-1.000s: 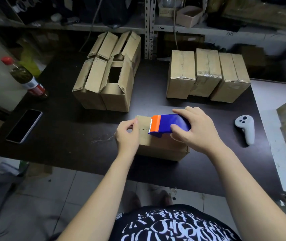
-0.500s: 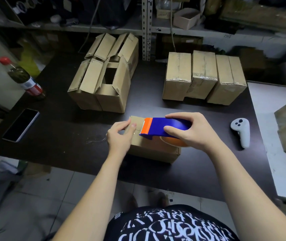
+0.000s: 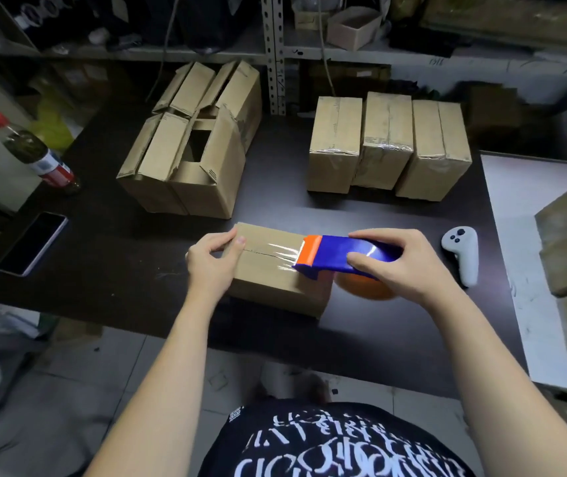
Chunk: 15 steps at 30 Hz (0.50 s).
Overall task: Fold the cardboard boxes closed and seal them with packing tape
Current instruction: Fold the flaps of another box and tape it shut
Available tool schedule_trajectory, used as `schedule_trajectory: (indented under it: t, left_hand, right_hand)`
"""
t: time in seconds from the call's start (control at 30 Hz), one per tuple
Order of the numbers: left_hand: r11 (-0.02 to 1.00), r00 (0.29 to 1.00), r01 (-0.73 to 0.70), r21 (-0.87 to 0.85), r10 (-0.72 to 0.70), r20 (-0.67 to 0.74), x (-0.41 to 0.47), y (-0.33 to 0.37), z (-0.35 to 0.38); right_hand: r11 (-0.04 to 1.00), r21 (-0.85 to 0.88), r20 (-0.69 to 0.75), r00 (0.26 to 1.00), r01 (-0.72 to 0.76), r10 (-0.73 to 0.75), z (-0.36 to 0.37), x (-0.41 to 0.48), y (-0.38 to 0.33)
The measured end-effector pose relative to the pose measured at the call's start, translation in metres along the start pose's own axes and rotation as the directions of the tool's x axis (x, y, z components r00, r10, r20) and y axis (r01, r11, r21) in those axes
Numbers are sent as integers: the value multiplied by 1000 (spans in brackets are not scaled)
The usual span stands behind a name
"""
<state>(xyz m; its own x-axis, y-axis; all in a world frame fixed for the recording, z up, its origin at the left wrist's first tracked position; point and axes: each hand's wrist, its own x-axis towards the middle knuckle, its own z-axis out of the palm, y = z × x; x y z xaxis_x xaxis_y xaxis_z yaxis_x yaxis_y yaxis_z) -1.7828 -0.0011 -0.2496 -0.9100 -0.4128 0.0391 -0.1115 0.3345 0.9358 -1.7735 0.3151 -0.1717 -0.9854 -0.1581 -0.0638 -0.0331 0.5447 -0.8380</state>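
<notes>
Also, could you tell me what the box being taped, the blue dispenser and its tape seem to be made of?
The box: matte brown cardboard, likely corrugated; dull surface, folded flaps meeting at a seam. The dispenser: hard glossy plastic, blue with an orange front; a bright highlight. The tape: clear shiny film; the seam shows through, with glare streaks.

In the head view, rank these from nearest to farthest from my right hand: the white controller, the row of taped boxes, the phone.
1. White controller, just to the right of the right hand.
2. Row of taped boxes, behind the hand, toward the shelf.
3. Phone, at the table's far left edge.
</notes>
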Motion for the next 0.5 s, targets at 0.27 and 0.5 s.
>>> schedule_trajectory:
  t: [0.27,0.5]
  left_hand:
    - [998,998,29,48,-32,61,-1,0,0]
    - [997,997,38,64,-42,71,-3,10,4]
  right_hand:
    - [994,83,8,997,70,-71,-9,-9,15]
    - [984,177,-61,998,1,10,-31,-29,45]
